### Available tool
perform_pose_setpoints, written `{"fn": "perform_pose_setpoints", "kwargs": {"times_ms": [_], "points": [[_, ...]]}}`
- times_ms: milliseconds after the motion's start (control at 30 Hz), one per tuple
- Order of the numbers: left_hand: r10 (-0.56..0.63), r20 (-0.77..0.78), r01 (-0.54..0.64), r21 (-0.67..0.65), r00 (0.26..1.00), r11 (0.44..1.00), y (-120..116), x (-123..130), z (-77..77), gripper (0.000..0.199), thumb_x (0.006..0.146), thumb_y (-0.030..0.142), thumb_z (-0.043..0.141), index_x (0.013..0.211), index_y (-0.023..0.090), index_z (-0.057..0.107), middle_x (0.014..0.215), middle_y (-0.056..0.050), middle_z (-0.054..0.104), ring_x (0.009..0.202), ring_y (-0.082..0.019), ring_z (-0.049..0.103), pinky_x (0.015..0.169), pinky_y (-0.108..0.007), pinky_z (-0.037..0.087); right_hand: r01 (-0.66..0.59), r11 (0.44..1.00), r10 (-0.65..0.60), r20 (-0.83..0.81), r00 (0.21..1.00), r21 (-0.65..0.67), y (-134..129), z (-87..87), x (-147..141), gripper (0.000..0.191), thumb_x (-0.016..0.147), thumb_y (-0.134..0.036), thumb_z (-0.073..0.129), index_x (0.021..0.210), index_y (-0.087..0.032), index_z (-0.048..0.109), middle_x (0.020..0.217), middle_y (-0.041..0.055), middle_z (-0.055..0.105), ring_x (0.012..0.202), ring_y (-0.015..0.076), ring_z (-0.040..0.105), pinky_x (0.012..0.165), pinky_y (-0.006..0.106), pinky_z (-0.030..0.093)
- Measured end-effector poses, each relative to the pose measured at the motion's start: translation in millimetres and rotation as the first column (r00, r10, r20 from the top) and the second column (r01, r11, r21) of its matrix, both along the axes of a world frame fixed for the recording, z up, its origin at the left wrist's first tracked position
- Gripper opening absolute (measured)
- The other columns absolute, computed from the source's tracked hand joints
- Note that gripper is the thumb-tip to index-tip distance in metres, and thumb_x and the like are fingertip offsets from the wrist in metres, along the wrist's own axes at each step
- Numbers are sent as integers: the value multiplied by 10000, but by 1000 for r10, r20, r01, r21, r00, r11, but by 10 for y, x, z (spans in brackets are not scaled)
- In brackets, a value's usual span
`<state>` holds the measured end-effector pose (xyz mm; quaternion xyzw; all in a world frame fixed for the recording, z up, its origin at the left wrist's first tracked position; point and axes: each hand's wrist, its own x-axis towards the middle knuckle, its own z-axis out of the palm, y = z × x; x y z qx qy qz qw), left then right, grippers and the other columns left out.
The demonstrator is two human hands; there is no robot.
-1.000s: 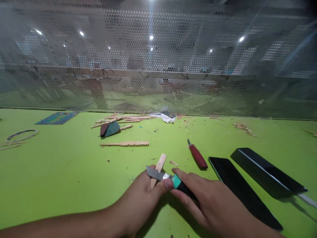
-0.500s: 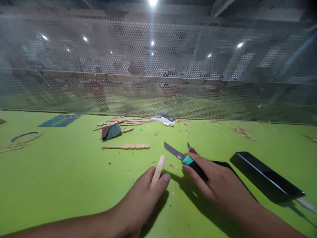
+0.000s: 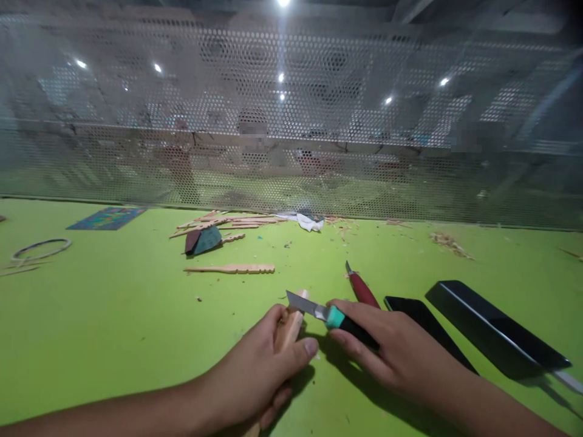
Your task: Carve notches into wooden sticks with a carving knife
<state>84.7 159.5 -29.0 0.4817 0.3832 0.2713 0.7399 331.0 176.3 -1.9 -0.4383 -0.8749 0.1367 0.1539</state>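
Note:
My left hand (image 3: 255,370) is closed around a pale wooden stick (image 3: 289,331), whose upper end sticks out past the thumb. A utility knife (image 3: 334,317) with a black and teal handle is gripped in my right hand (image 3: 387,340). Its blade lies across the stick's upper end, seemingly touching it. Beyond my hands a carved wooden stick (image 3: 232,268) with notches lies flat on the table. A red-handled carving knife (image 3: 361,287) rests just past my right hand.
On the green table (image 3: 113,321) are a black phone (image 3: 423,328), a dark box-shaped device (image 3: 496,328), folded sandpaper (image 3: 204,240), a pile of sticks (image 3: 255,222), crumpled tissue (image 3: 310,223), wood shavings (image 3: 450,244), a ring (image 3: 40,249) and a patterned card (image 3: 107,218). A perforated screen (image 3: 291,133) stands behind.
My right hand has brought the knife left and down, so its blade is now over the stick. The stick has turned in my left hand. The red-handled knife and phone are more visible.

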Motion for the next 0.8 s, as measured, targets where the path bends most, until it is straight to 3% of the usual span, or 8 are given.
{"fn": "perform_pose_setpoints", "kwargs": {"times_ms": [100, 233, 333, 400, 500, 600, 733, 800], "points": [[-24, -37, 25, 24, 999, 999, 3, 5, 46, 607, 886, 561, 773, 1280, 230, 450, 607, 120, 505, 347, -35, 352, 322, -135, 336, -73, 995, 72, -23, 997, -61, -42, -12, -32, 298, 1086, -411, 448, 1215, -210, 626, 1044, 93, 771, 898, 244, 741, 767, 331, 531], [19, -49, -16, 68, 999, 998, 11, 20, 37, 586, 817, 540, 850, 1141, 208, 492, 740, 69, 589, 417, -40, 430, 376, -163, 355, -138, 985, 143, 45, 989, -104, -117, -56, -82, 289, 1071, -444, 483, 1128, -210, 644, 942, 72, 744, 814, 238, 718, 696, 326, 513], [71, 40, -75, 106, 997, 992, 9, 45, 25, 517, 826, 501, 859, 1107, 187, 559, 920, -9, 673, 769, -132, 644, 713, -235, 528, -131, 990, 135, 79, 988, -56, -146, -87, -102, 326, 1075, -418, 479, 1278, -205, 619, 1010, 93, 762, 876, 274, 750, 729, 368, 538], [77, 78, -86, 113, 994, 990, -2, 66, 48, 494, 833, 468, 860, 1129, 174, 596, 1031, -51, 705, 986, -209, 666, 929, -324, 520, -116, 993, 114, 106, 988, 11, -155, -101, -109, 382, 1082, -427, 461, 1367, -208, 587, 1035, 106, 771, 892, 307, 765, 724, 404, 554], [116, 64, -123, 120, 991, 985, -27, 93, 114, 496, 864, 472, 817, 1205, 169, 621, 1156, -99, 725, 1142, -293, 643, 1068, -427, 463, -56, 995, 49, 90, 995, 80, -178, -100, -141, 432, 1099, -464, 397, 1400, -212, 578, 1014, 114, 782, 852, 319, 776, 690, 424, 572], [188, -28, -179, 193, 982, 965, -46, 105, 164, 495, 916, 522, 735, 1263, 182, 639, 1280, -117, 705, 1285, -334, 573, 1156, -469, 379, 51, 997, -53, 23, 998, 65, -215, -71, -202, 473, 1110, -518, 331, 1328, -214, 622, 1027, 126, 797, 845, 302, 787, 701, 409, 591], [192, -84, -169, 230, 978, 959, -55, 96, 154, 558, 949, 604, 654, 1321, 190, 615, 1317, -128, 688, 1294, -336, 567, 1145, -468, 381, 148, 981, -153, 25, 988, 128, -159, -36, -168, 458, 1098, -546, 375, 1293, -244, 657, 963, 99, 808, 713, 261, 771, 612, 351, 568], [188, -139, -154, 218, 972, 964, -58, 87, 131, 583, 957, 642, 618, 1327, 191, 606, 1283, -127, 693, 1237, -336, 594, 1097, -471, 414, 280, 931, -292, 14, 956, 235, -31, -26, -41, 425, 1083, -541, 426, 1268, -260, 686, 870, 76, 802, 602, 235, 732, 543, 320, 526]]}}
